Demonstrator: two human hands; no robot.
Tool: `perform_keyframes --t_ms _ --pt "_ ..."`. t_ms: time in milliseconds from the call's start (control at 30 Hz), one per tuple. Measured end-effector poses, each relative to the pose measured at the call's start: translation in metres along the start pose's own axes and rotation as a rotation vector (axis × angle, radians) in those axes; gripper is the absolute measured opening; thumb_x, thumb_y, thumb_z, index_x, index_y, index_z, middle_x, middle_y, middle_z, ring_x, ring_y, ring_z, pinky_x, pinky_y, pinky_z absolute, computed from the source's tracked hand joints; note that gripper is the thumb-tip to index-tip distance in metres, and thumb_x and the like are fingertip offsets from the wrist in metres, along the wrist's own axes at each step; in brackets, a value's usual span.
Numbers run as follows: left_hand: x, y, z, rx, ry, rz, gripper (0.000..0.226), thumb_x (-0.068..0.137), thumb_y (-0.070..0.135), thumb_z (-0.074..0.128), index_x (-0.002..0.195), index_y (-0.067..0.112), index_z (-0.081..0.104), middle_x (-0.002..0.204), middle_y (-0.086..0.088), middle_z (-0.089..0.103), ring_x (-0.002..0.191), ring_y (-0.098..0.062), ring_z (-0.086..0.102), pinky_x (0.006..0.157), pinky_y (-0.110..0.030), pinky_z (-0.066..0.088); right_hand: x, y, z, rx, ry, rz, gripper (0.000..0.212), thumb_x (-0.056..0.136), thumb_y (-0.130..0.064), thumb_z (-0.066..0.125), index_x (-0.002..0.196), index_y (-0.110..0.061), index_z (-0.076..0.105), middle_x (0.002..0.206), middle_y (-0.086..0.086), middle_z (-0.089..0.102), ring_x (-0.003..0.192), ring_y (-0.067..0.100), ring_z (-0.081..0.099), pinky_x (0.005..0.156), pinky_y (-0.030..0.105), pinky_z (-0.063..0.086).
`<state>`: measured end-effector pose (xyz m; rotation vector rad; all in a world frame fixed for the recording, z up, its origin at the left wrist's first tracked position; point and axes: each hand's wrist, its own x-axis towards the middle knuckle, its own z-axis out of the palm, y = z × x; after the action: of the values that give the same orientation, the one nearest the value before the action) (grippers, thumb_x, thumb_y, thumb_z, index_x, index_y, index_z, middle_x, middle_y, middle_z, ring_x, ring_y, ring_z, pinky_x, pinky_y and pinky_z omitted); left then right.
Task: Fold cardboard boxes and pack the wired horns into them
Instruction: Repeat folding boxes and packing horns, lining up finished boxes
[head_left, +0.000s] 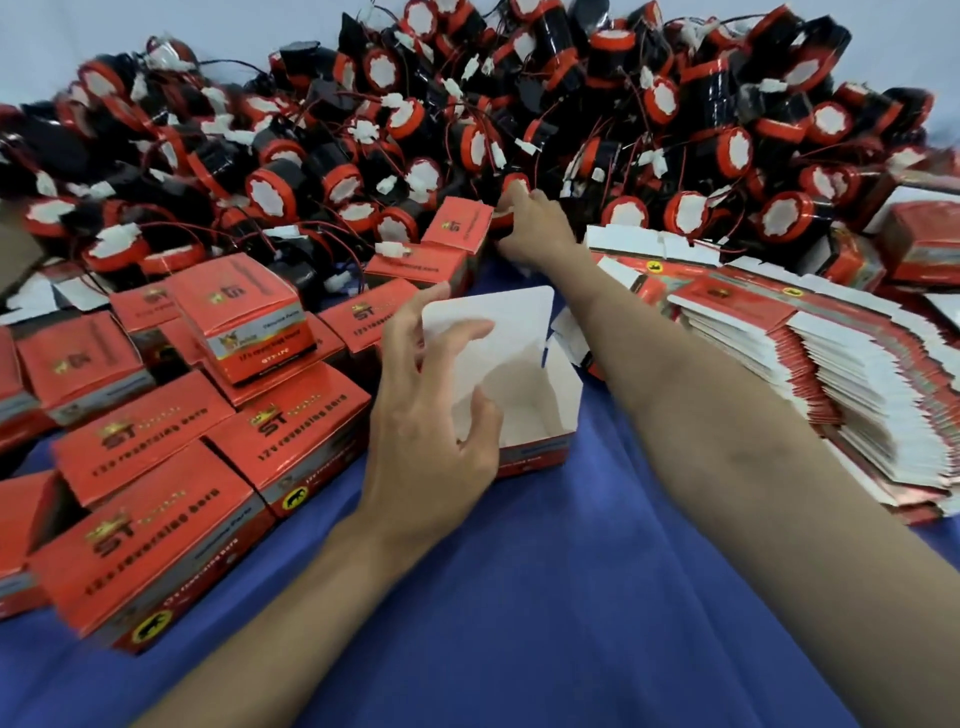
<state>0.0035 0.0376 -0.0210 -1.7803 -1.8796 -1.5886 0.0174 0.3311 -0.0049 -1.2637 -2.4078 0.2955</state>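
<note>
The right hand (530, 221) blurs at the horn pile (519, 104), so its grip cannot be told. The left hand (431, 415) hides the near corner of the open box (530, 384); the flat-box stack (831, 374) runs off the right edge.

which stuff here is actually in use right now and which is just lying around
In use: open box, left hand on it, right hand gripping a horn.
Lying about: closed boxes, flat box stack, horn pile, blue cloth.
</note>
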Motion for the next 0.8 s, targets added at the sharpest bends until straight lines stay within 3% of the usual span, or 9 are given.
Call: perform_keyframes --t_ms 100,233,300,367,500,567,600,700,800 --pt "0.000 0.002 0.000 0.057 -0.003 0.003 0.036 0.080 0.011 0.051 0.114 0.005 0.059 0.122 -0.017 0.045 0.113 -0.015 0.043 0.089 -0.030 0.046 -0.018 -0.006 -0.015 -0.002 -0.089 0.022 0.049 0.081 -0.043 0.062 0.119 -0.016 0.048 0.110 0.011 0.055 0.100 0.031 0.053 0.076 0.033 0.036" --pt "-0.001 0.003 0.002 0.128 0.035 -0.017 0.035 0.076 0.002 0.054 0.111 0.003 0.060 0.110 -0.014 0.049 0.101 -0.020 0.048 0.083 -0.030 0.043 -0.055 -0.019 -0.058 -0.002 -0.405 -0.072 0.044 0.078 -0.050 0.066 0.113 -0.025 0.059 0.104 0.000 0.060 0.080 0.012 0.058 0.063 0.023 0.048" --pt "-0.001 0.004 0.002 0.142 0.049 -0.041 0.036 0.077 0.003 0.054 0.112 0.004 0.059 0.110 -0.012 0.049 0.099 -0.017 0.047 0.083 -0.022 0.037 -0.075 -0.028 -0.079 0.001 -0.303 -0.216 0.047 0.078 -0.048 0.073 0.111 -0.017 0.059 0.098 -0.001 0.060 0.067 0.005 0.052 0.053 0.013 0.041" --pt "0.000 0.005 0.001 0.147 0.056 -0.058 0.037 0.078 0.005 0.053 0.114 0.005 0.059 0.111 -0.013 0.049 0.099 -0.017 0.047 0.082 -0.023 0.037 -0.097 -0.034 -0.098 0.113 -0.093 -0.310 0.058 0.073 -0.050 0.077 0.111 -0.012 0.056 0.091 -0.001 0.057 0.069 0.011 0.050 0.059 0.020 0.038" --pt "0.000 0.006 0.001 0.209 0.040 -0.076 0.038 0.085 0.018 0.055 0.121 0.004 0.057 0.119 -0.017 0.049 0.106 -0.025 0.049 0.085 -0.040 0.045 -0.147 -0.037 -0.110 0.280 0.225 -0.189 0.051 0.087 -0.056 0.059 0.109 -0.011 0.052 0.075 0.003 0.062 0.064 0.021 0.057 0.062 0.033 0.044" --pt "0.000 0.006 0.003 0.283 -0.001 -0.108 0.046 0.090 0.028 0.056 0.129 0.004 0.051 0.130 -0.020 0.046 0.112 -0.033 0.050 0.086 -0.044 0.045 -0.181 -0.033 -0.110 0.388 0.329 -0.175 0.041 0.091 -0.050 0.054 0.102 -0.011 0.053 0.069 -0.001 0.061 0.062 0.014 0.059 0.062 0.035 0.048" --pt "-0.001 0.005 0.004 0.317 -0.021 -0.124 0.051 0.092 0.032 0.056 0.134 0.004 0.048 0.136 -0.022 0.043 0.115 -0.037 0.049 0.089 -0.045 0.043 -0.201 -0.031 -0.112 0.435 0.379 -0.241 0.038 0.091 -0.047 0.052 0.101 -0.011 0.053 0.070 -0.006 0.059 0.062 0.006 0.057 0.061 0.028 0.047" --pt "0.002 0.002 0.006 0.337 -0.090 -0.103 0.062 0.097 0.042 0.049 0.149 0.011 0.031 0.156 -0.022 0.024 0.135 -0.036 0.034 0.104 -0.041 0.028 -0.259 -0.028 -0.111 0.480 0.328 -0.576 0.042 0.088 -0.046 0.054 0.109 -0.010 0.051 0.089 -0.013 0.054 0.082 -0.007 0.054 0.072 0.009 0.041" --pt "0.005 -0.002 0.007 0.228 -0.162 -0.015 0.074 0.099 0.042 0.047 0.151 0.022 -0.002 0.163 -0.012 0.001 0.147 -0.013 0.012 0.112 -0.031 0.013 -0.303 -0.026 -0.087 0.345 0.133 -0.772 0.063 0.079 -0.059 0.065 0.119 -0.014 0.046 0.112 -0.004 0.059 0.104 0.006 0.057 0.082 0.023 0.051"
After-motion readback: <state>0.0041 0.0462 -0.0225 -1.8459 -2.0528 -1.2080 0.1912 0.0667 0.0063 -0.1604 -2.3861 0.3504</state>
